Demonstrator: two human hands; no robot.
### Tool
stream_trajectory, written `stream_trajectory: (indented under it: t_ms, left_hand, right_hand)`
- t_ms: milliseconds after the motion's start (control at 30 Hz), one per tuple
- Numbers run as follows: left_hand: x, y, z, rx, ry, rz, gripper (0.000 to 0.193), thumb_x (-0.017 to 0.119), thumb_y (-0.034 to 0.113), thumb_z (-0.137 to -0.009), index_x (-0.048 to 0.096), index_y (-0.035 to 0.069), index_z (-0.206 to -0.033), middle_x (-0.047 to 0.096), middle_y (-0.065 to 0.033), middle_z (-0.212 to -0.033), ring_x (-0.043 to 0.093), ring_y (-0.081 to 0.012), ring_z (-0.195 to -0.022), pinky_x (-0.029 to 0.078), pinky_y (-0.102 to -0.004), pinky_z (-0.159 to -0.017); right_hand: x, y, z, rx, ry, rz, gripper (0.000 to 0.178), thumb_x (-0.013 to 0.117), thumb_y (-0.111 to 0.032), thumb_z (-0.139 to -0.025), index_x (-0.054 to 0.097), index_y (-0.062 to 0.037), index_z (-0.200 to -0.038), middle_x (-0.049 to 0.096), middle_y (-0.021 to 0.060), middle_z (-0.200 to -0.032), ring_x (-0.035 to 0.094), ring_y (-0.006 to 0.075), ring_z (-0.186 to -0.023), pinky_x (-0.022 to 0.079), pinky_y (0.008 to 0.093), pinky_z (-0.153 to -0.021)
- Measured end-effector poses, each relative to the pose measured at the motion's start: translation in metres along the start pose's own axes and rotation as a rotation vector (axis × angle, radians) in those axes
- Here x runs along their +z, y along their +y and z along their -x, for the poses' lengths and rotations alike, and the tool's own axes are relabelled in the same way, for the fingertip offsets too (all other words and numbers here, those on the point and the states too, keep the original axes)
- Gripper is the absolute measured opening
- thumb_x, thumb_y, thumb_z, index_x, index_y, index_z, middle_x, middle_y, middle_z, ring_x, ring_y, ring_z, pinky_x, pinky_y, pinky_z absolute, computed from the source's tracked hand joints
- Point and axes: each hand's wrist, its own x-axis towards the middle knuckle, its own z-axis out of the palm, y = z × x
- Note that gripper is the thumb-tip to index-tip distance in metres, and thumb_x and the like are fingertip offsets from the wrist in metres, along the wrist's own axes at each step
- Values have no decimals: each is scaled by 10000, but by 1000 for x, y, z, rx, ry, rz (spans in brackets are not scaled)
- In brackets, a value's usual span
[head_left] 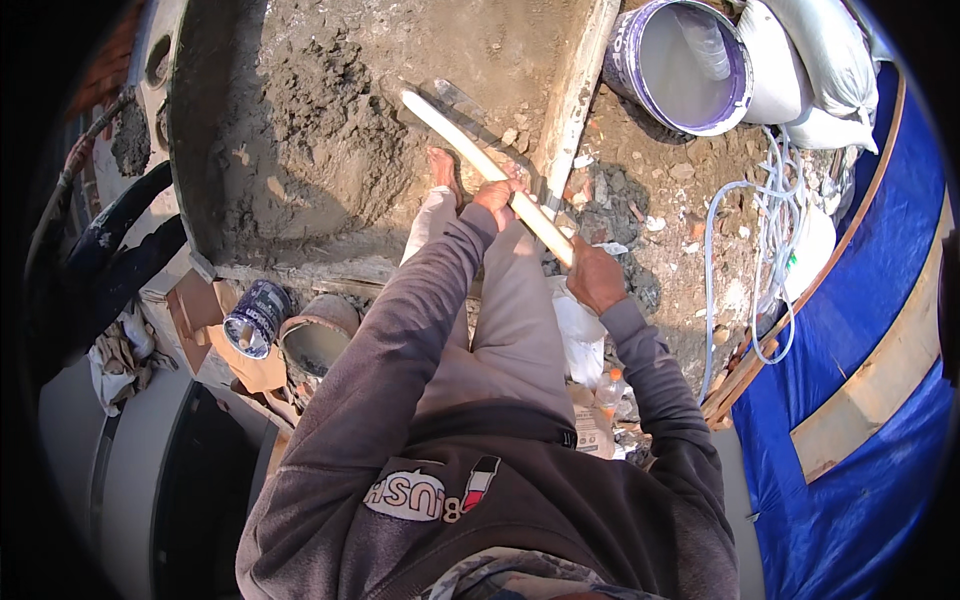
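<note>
A long, pale wooden handle (462, 143) slants across in front of my legs, from the mortar at its far end to my right hand. My left hand (497, 200) is closed around its middle. Lower and to the right, my right hand (597, 277) grips the near end. I cannot make out what tool head the handle carries, if any. Beyond my bare feet, wet grey mortar (335, 130) lies heaped in a shallow mixing bed with raised edges.
A wooden board (574, 90) edges the bed on the right. Past it stand a large purple-rimmed bucket (622, 60) and white sacks (830, 60). A coiled clear hose (712, 240) lies near a blue tarp (800, 400). Two smaller buckets, one dark blue (262, 300) and one grey-brown (335, 312), sit at left.
</note>
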Motion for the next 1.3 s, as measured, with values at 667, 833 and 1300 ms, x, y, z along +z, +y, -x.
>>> stream_trajectory:
  t_ms: [667, 833, 1300]
  left_hand:
    - [30, -16, -7, -185, -124, 180, 115, 593, 11, -821, 523, -12, -909, 621, -148, -849, 646, -294, -793, 545, -428, -779]
    - [23, -8, 10, -177, -109, 187, 191, 607, 11, -830, 494, -7, -982, 617, -146, -849, 652, -287, -808, 556, -433, -784]
    - [11, 22, 20, -119, -202, 240, 184, 633, 3, -802, 520, 42, -941, 624, -113, -826, 655, -272, -777, 556, -426, -767]
  right_hand:
    - [-69, -17, 3, 21, -136, 431, 621, 629, -77, -697, 433, 68, -1269, 659, 176, -795, 669, 326, -704, 536, 387, -603]
    - [-73, -36, 9, -13, -120, 382, 302, 603, -41, -701, 497, -3, -980, 642, 189, -738, 656, 360, -676, 527, 447, -596]
    - [-91, -83, -9, -167, -104, 382, 318, 604, -81, -705, 489, 16, -985, 627, 196, -691, 643, 361, -646, 517, 436, -564]
